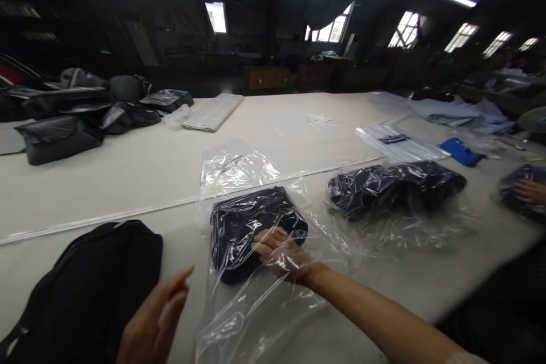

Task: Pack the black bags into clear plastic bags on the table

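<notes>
A dark folded item (243, 222) lies inside a large clear plastic bag (239, 330) on the pale table. My right hand (284, 253) reaches into the bag's open end and rests on the item, fingers spread and nothing gripped. At the lower left, my left hand (157, 318) is raised between the bag and a black backpack-like bag (98, 290); its fingers are apart and it holds nothing.
Dark items in clear plastic (396, 185) lie to the right, with flat plastic bags (401, 142) and a blue item (460, 152) behind. Another person's hand (530, 191) touches a wrapped item at the far right. Grey bags (63, 136) are piled at the left; a folded sheet (215, 112) lies beside them.
</notes>
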`<state>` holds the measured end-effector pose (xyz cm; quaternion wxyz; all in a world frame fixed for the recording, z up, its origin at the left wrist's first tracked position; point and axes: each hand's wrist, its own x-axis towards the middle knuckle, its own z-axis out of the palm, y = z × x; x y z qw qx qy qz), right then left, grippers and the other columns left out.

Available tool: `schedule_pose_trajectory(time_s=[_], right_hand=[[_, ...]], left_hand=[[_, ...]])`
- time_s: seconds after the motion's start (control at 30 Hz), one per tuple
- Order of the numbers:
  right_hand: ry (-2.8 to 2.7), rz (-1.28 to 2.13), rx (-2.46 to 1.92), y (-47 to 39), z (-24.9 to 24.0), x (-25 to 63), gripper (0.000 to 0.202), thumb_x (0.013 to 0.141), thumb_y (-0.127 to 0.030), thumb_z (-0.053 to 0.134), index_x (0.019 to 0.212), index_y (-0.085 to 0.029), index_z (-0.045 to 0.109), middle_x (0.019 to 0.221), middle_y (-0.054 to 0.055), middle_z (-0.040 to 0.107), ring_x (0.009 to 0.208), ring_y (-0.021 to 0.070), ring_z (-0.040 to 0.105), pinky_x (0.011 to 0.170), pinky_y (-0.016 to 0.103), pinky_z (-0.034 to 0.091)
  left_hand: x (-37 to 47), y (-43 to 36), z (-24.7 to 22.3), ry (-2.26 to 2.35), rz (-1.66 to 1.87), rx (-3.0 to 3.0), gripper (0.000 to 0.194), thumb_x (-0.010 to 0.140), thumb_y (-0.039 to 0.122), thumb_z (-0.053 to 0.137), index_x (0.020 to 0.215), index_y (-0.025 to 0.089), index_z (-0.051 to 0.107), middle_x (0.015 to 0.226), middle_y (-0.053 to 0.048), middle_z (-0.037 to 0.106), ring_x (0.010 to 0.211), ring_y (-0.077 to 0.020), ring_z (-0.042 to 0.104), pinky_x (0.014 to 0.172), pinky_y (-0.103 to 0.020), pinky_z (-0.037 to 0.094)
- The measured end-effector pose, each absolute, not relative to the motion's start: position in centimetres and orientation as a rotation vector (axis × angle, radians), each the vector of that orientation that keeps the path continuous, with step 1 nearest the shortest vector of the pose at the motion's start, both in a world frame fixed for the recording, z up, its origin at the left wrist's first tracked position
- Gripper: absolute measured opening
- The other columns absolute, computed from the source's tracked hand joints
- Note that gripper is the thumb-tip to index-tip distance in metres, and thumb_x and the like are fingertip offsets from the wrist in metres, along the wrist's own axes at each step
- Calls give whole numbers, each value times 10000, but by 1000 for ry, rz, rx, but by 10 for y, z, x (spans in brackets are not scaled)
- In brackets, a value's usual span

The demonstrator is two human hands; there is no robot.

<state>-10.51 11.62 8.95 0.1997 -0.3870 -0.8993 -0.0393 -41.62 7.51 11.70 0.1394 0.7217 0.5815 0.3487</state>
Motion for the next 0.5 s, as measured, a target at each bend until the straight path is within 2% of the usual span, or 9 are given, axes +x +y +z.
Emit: schedule_pose_trajectory(time_s=[0.07, 0.1, 0.13, 0.23, 0.33, 0.43, 0.5], right_hand=[[-2465, -41, -1040, 90, 93, -82, 335, 908, -145, 464, 1213, -225, 575, 1239, 36, 638, 1201, 196, 531, 1105, 417, 388], [-2426, -40, -1053, 78, 93, -68, 346, 894, -112, 455, 1189, -229, 592, 1219, 37, 654, 1200, 199, 544, 1121, 431, 374], [-2385, -64, -1103, 67, 91, -54, 357, 884, -88, 446, 1168, -234, 607, 1192, 40, 672, 1186, 206, 563, 1123, 447, 374], [-2213, -169, -1427, 33, 75, -5, 391, 870, -68, 442, 1182, -221, 622, 1192, 78, 682, 1190, 253, 579, 1086, 520, 406], [-2076, -101, -1761, -12, 47, 39, 384, 857, -103, 472, 1185, -211, 641, 1199, 102, 680, 1177, 304, 592, 1020, 571, 452], [-1939, 169, -1869, -59, 25, 60, 245, 885, -189, 504, 1038, -237, 689, 1004, 65, 732, 963, 257, 680, 884, 451, 553], [-1683, 213, -1927, -74, 26, 62, 151, 894, -296, 537, 886, -239, 676, 868, 58, 714, 835, 238, 678, 771, 386, 570]], left_hand=[[-383, 137, 147, 1574, 1077, 2287, 488, 964, 480, 391, 1336, 201, 538, 1328, -85, 611, 1225, -279, 571, 1021, -481, 476], [-363, 164, 154, 1515, 1029, 2384, 549, 979, 478, 370, 1385, 126, 481, 1418, -146, 527, 1333, -306, 460, 1085, -527, 392], [-341, 186, 156, 1488, 891, 2453, 557, 988, 462, 372, 1411, 108, 451, 1489, -172, 445, 1409, -322, 348, 1113, -545, 340], [-284, 212, 138, 1365, 369, 2603, 513, 961, 446, 476, 1408, 193, 481, 1518, -156, 414, 1427, -360, 310, 1104, -629, 297], [-262, 188, 110, 1250, 177, 2768, 539, 935, 475, 523, 1428, 266, 456, 1522, -131, 411, 1419, -362, 332, 1105, -676, 237], [-276, 152, 96, 1048, 275, 2988, 655, 910, 503, 550, 1487, 263, 353, 1537, -119, 390, 1426, -321, 331, 1159, -591, 201], [-290, 133, 95, 956, 326, 3100, 694, 900, 446, 581, 1508, 255, 305, 1539, -104, 394, 1415, -291, 358, 1192, -538, 158]])
